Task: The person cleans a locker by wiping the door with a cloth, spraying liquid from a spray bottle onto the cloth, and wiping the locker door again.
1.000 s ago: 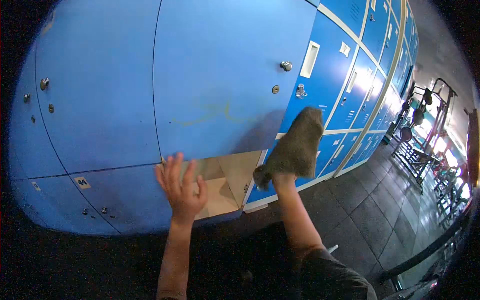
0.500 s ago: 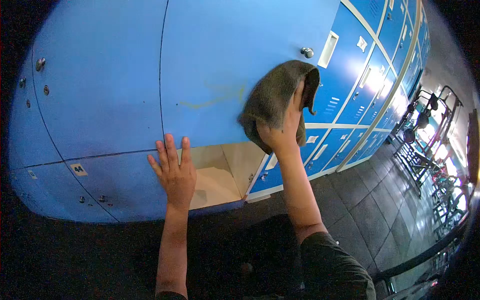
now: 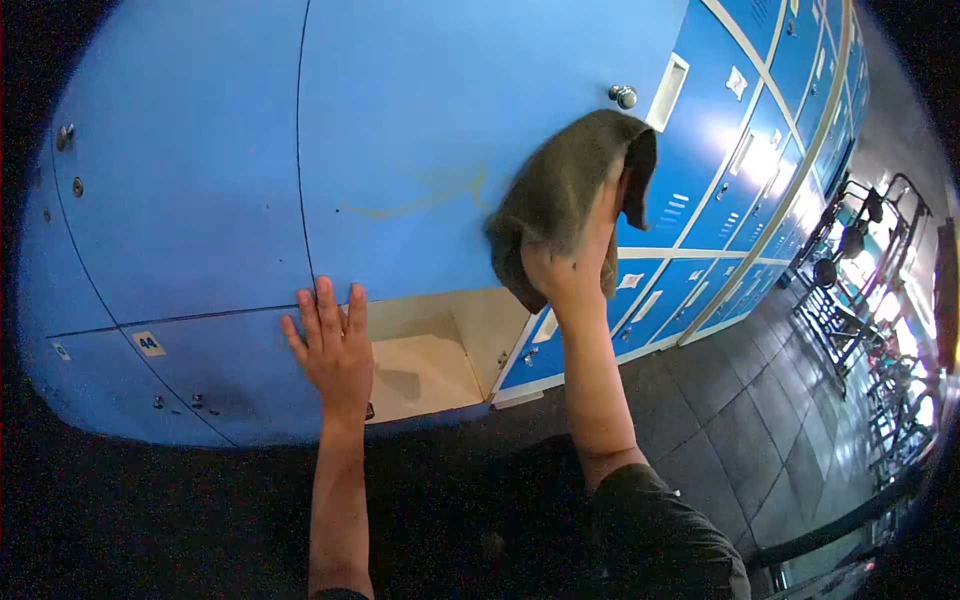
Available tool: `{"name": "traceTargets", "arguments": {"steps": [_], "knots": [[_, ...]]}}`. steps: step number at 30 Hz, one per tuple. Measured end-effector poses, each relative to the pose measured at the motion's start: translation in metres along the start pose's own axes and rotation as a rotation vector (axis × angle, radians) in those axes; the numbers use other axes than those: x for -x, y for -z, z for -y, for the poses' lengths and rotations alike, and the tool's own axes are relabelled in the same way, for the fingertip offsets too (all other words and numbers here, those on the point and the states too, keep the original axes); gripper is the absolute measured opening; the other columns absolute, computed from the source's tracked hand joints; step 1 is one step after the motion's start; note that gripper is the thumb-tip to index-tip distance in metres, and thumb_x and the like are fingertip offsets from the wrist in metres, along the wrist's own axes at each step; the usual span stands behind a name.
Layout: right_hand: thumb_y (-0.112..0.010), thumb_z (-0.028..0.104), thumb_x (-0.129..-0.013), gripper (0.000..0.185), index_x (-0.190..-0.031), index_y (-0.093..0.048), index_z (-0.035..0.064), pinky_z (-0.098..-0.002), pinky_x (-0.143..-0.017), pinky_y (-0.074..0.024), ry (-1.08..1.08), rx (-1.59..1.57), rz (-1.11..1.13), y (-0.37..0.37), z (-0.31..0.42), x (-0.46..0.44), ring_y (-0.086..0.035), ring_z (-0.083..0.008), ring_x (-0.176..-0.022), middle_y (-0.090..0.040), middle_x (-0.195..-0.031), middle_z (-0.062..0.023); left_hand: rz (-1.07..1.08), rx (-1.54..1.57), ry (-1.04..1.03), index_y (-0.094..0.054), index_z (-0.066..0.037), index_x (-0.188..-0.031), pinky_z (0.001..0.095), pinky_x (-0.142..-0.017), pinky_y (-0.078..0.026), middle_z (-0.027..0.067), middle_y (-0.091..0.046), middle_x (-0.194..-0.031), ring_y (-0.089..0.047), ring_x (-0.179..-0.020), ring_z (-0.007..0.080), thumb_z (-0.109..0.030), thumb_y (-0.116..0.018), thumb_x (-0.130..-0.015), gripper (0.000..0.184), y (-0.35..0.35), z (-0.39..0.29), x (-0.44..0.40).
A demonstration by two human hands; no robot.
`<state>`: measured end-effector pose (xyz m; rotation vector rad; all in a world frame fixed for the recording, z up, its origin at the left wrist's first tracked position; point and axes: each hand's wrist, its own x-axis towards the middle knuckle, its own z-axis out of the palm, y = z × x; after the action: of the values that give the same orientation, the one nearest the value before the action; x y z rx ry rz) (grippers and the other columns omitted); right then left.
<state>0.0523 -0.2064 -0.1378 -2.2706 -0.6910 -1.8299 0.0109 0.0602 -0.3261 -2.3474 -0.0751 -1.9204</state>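
My right hand point(image 3: 575, 265) grips a dark grey cloth point(image 3: 570, 180) and holds it against the right part of a large blue locker door point(image 3: 420, 100), below its round metal knob point(image 3: 623, 96). A yellowish smear point(image 3: 410, 203) marks the door to the left of the cloth. My left hand point(image 3: 335, 350) lies with fingers spread on the lower blue locker front, its fingertips at the seam under the upper doors. Beside it, an open cream-coloured compartment point(image 3: 425, 370) shows below the large door.
More blue lockers point(image 3: 710, 160) with pale frames run off to the right. A number label point(image 3: 149, 343) reads 44 at lower left. Dark floor tiles point(image 3: 700, 400) stretch right towards gym equipment point(image 3: 850, 260).
The view has shifted slightly, so the door seam and smear sit further left. The right hand and cloth appear slightly further right relative to the smear; the left hand stays on the locker front.
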Motion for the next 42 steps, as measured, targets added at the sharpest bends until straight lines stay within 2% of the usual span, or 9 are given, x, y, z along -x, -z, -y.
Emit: {"name": "traceTargets", "arguments": {"steps": [5, 7, 10, 17, 19, 26, 35, 40, 42], "knots": [[-0.084, 0.024, -0.075, 0.102, -0.157, -0.029, -0.0039, -0.0463, -0.122, -0.0296, -0.432, -0.504, 0.169, 0.001, -0.009, 0.036, -0.042, -0.0451, -0.142, -0.048, -0.15, -0.0259, 0.001, 0.081, 0.053, -0.046, -0.027, -0.154, 0.0642, -0.121, -0.023, 0.0136, -0.043, -0.162, -0.038, -0.151, 0.038, -0.006, -0.057, -0.101, 0.059, 0.004, -0.001, -0.001], [-0.072, 0.01, -0.081, 0.067, -0.142, -0.047, -0.0043, -0.0488, -0.12, -0.0315, -0.284, -0.359, 0.047, -0.001, -0.009, 0.026, -0.043, -0.0477, -0.139, -0.05, -0.146, -0.0276, -0.011, 0.102, 0.076, -0.044, -0.032, -0.156, 0.0618, -0.122, -0.022, 0.0103, -0.044, -0.162, -0.038, -0.151, 0.0345, -0.004, -0.058, -0.101, 0.063, 0.003, -0.002, -0.001], [-0.066, 0.004, -0.085, 0.052, -0.135, -0.056, -0.0038, -0.0513, -0.119, -0.0315, -0.171, -0.342, -0.093, -0.002, 0.0, 0.006, -0.043, -0.0489, -0.138, -0.049, -0.146, -0.0278, -0.025, 0.09, 0.079, -0.045, -0.032, -0.156, 0.0618, -0.122, -0.022, 0.0103, -0.044, -0.162, -0.038, -0.151, 0.0345, -0.004, -0.059, -0.1, 0.064, 0.001, -0.003, 0.001], [-0.087, 0.026, -0.072, 0.088, -0.146, -0.049, -0.001, -0.0492, -0.119, -0.0352, -0.126, -0.211, 0.08, 0.0, -0.01, 0.021, -0.046, -0.0511, -0.137, -0.05, -0.148, -0.029, -0.009, 0.121, 0.088, -0.045, -0.032, -0.155, 0.0611, -0.123, -0.022, 0.0098, -0.043, -0.163, -0.037, -0.152, 0.0336, -0.003, -0.06, -0.1, 0.065, 0.004, -0.004, 0.0], [-0.087, 0.027, -0.072, 0.078, -0.139, -0.058, 0.0004, -0.0497, -0.115, -0.0391, 0.03, -0.062, 0.077, 0.002, -0.015, 0.032, -0.049, -0.0491, -0.134, -0.053, -0.146, -0.028, 0.005, 0.113, 0.082, -0.046, -0.032, -0.155, 0.0609, -0.123, -0.023, 0.0095, -0.042, -0.163, -0.037, -0.152, 0.0334, -0.003, -0.059, -0.1, 0.064, 0.007, -0.003, 0.0], [-0.067, 0.013, -0.087, 0.047, -0.13, -0.059, -0.0034, -0.0505, -0.116, -0.0357, -0.172, -0.28, -0.109, 0.0, -0.003, 0.001, -0.046, -0.0489, -0.133, -0.053, -0.141, -0.0276, 0.043, 0.122, 0.074, -0.047, -0.032, -0.155, 0.0604, -0.123, -0.021, 0.0077, -0.042, -0.164, -0.034, -0.154, 0.0322, -0.005, -0.058, -0.099, 0.063, 0.008, -0.003, 0.0], [-0.079, 0.03, -0.077, 0.094, -0.154, -0.035, -0.0023, -0.0542, -0.122, -0.026, -0.104, -0.154, 0.19, -0.015, -0.014, 0.051, -0.032, -0.05, -0.147, -0.043, -0.155, -0.0281, 0.107, 0.101, 0.006, -0.047, -0.024, -0.155, 0.0679, -0.12, -0.021, 0.0171, -0.035, -0.166, -0.034, -0.152, 0.042, -0.005, -0.054, -0.098, 0.061, 0.014, 0.0, -0.002], [-0.075, 0.016, -0.079, 0.08, -0.15, -0.042, -0.0016, -0.0522, -0.118, -0.0334, -0.191, -0.277, 0.027, -0.001, -0.018, 0.028, -0.044, -0.0502, -0.136, -0.05, -0.147, -0.0278, 0.109, 0.138, 0.011, -0.044, -0.024, -0.157, 0.068, -0.12, -0.021, 0.0176, -0.035, -0.166, -0.034, -0.151, 0.0431, -0.005, -0.053, -0.097, 0.063, 0.013, 0.0, -0.002], [-0.071, 0.014, -0.08, 0.082, -0.153, -0.037, -0.0038, -0.0532, -0.12, -0.0303, -0.104, -0.184, -0.026, -0.004, -0.02, 0.011, -0.036, -0.0541, -0.142, -0.035, -0.157, -0.0348, 0.102, 0.139, 0.009, -0.044, -0.024, -0.157, 0.0679, -0.12, -0.021, 0.0175, -0.035, -0.166, -0.034, -0.152, 0.0429, -0.005, -0.053, -0.098, 0.063, 0.011, 0.0, 0.0]]}}
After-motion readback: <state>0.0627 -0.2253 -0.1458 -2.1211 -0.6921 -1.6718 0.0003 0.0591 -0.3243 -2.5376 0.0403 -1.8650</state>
